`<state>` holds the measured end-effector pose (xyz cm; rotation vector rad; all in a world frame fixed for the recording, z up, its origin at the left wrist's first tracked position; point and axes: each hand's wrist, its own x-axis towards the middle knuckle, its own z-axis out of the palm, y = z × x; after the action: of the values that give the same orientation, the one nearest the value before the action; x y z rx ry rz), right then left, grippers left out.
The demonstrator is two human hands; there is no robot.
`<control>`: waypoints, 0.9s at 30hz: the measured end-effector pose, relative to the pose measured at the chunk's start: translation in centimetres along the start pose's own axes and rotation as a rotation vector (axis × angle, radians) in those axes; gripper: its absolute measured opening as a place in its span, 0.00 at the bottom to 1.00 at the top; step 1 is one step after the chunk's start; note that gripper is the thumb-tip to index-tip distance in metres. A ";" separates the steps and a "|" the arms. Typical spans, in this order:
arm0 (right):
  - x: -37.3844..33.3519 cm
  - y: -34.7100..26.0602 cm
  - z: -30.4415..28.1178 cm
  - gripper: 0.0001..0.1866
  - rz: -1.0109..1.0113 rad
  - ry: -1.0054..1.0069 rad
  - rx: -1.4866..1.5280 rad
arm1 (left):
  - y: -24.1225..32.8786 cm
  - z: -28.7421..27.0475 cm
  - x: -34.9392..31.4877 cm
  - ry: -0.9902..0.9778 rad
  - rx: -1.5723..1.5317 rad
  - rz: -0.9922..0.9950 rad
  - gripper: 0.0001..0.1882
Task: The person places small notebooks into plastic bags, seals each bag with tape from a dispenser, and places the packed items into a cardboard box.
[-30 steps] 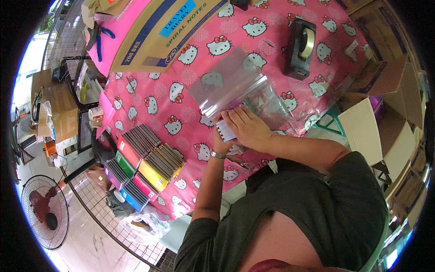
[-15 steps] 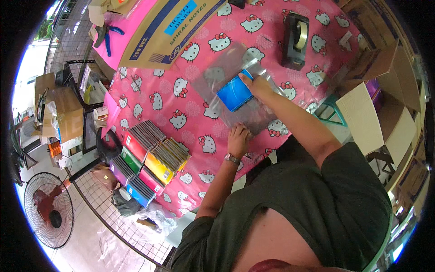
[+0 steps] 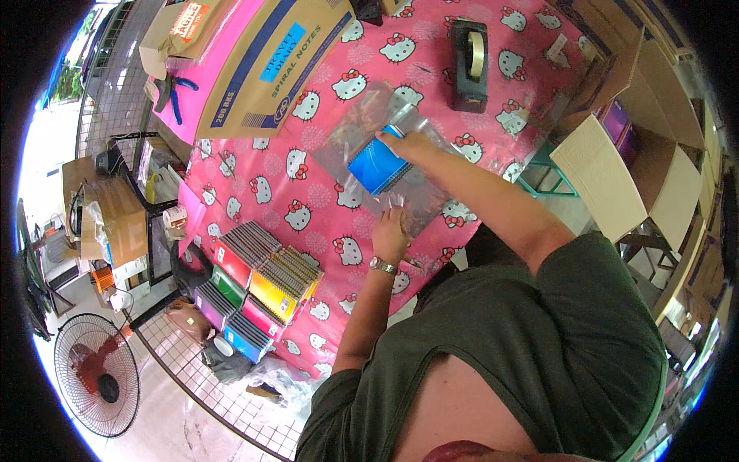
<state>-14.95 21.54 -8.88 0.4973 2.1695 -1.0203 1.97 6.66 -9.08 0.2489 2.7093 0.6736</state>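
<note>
In my right hand [image 3: 408, 146] is the upper right corner of a small blue spiral notebook [image 3: 375, 167], its thumb on the cover. The notebook lies over clear plastic bags [image 3: 423, 202] spread on the pink table; I cannot tell whether it is inside one. My left hand [image 3: 391, 235], a watch on its wrist, grips the near edge of the plastic, fingertips bent onto it. Left of that hand stand rows of spiral notebooks [image 3: 265, 266] in red, yellow, green, purple, pink and blue, bindings up.
A black tape dispenser [image 3: 469, 68] stands at the far right of the table. A large cardboard box [image 3: 269, 69] and blue-handled pliers [image 3: 177, 96] are at the far left. An open carton [image 3: 604, 181] is on my right, a fan [image 3: 96, 373] on the floor at left.
The whole view has shifted slightly. My left hand's fingers have moved up onto the plastic's near edge and reach closer to the notebook. The right hand keeps hold of the notebook.
</note>
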 end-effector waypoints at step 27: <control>5.5 4.2 -7.1 0.13 -0.386 -0.554 0.265 | -0.6 -0.4 5.5 0.736 -0.850 -0.370 0.31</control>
<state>-19.27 30.04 -11.76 -0.1009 1.6670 -1.4630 -3.28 7.31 -10.59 -0.8259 2.6105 1.9656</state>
